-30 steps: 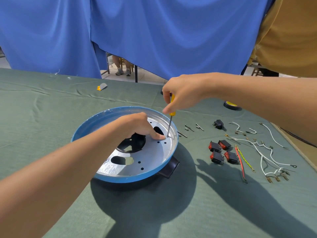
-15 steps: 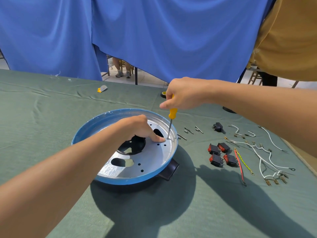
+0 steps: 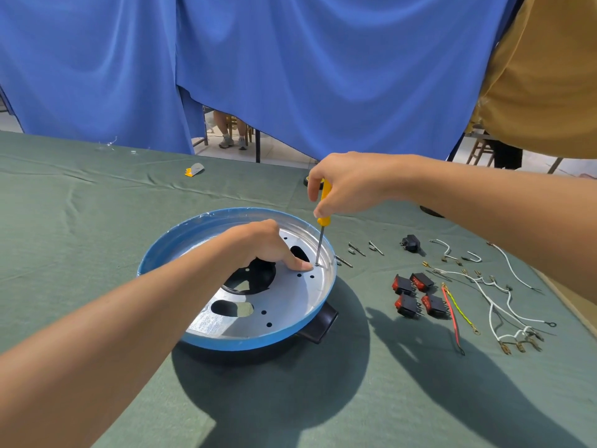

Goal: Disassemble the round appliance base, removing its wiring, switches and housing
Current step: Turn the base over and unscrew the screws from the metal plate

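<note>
**Slip risk at the small plate screw (image 3: pixel 317 264)**

The round blue-rimmed appliance base (image 3: pixel 226 342) sits left of centre on the green-clothed bench (image 3: pixel 97 221), with its silver perforated metal plate (image 3: pixel 284 305) facing up. The left hand (image 3: pixel 258 245) rests on that plate, thumb pressed down just beside the screw. Its other fingers curl under out of sight, so I cannot tell whether they hook an opening.

Just to the right, the right hand (image 3: pixel 349 185) pinches the yellow-handled screwdriver (image 3: pixel 324 202) upright, its tip in the screw near the plate's far right edge.

Further right lie loose grey screws (image 3: pixel 357 250), four red-and-black rocker switches (image 3: pixel 418 295) and white wires with brass terminals (image 3: pixel 494 305), all apart from the base. Wiring and switches look done, and the housing seems the step in hand.

If the shaft tilts or the downward pressure is too light, the tip could jump out and jab the thumb or chew the screw head. A freed screw could drop through a plate hole.
</note>
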`<control>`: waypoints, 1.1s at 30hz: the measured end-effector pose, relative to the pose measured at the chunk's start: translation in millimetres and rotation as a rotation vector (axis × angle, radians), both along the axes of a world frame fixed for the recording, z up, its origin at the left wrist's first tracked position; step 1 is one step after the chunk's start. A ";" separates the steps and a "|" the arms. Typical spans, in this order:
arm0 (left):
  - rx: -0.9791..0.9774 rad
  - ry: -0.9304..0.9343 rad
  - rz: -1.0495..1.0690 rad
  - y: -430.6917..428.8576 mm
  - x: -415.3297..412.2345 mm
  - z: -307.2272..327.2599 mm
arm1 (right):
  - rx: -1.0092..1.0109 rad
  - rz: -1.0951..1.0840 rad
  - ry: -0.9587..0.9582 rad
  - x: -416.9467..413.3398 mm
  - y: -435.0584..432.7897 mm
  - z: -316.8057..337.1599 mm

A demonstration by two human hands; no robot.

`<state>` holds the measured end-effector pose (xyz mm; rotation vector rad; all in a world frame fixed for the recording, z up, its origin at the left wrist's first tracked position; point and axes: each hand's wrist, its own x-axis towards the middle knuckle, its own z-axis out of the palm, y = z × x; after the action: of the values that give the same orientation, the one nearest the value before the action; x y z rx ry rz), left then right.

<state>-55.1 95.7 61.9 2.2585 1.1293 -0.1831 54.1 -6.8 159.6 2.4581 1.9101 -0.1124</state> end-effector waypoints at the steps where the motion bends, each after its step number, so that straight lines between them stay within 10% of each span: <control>1: 0.001 -0.001 0.000 0.0 -0.1 -0.1 | -0.001 -0.007 -0.011 0.0 0.4 -0.2; 33: -0.045 -0.023 0.002 -0.3 -1.8 0.0 | 0.090 -0.027 -0.106 -9.3 2.1 -1.6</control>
<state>-56.9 95.4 61.9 2.2145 1.1043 -0.1792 44.9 -4.6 158.1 2.4908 1.8787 0.1040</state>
